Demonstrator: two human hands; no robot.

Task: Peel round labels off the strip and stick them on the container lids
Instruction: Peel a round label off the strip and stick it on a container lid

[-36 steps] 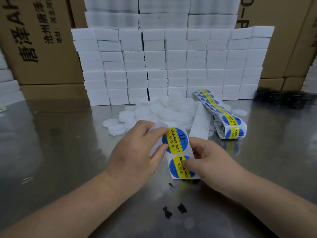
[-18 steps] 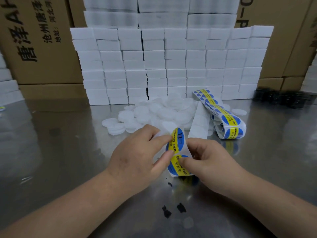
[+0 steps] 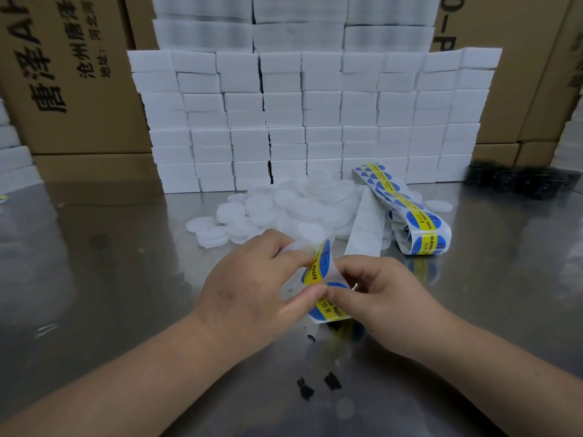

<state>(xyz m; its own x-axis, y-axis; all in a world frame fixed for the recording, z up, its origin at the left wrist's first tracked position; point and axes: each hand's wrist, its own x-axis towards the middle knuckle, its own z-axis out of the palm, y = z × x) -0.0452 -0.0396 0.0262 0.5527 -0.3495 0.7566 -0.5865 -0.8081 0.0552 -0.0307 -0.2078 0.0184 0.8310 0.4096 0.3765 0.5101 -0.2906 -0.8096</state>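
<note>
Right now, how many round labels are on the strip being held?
2: the upper label, bent over at the top of the strip, and the lower label, at its near end. More may be hidden.

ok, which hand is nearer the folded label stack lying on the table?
Right. The right hand is just in front of the folded label stack, slightly left of it; the left hand is farther left, across the held strip.

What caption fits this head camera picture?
The left hand and right hand peel a round label off its strip, white lids piled behind.
</note>
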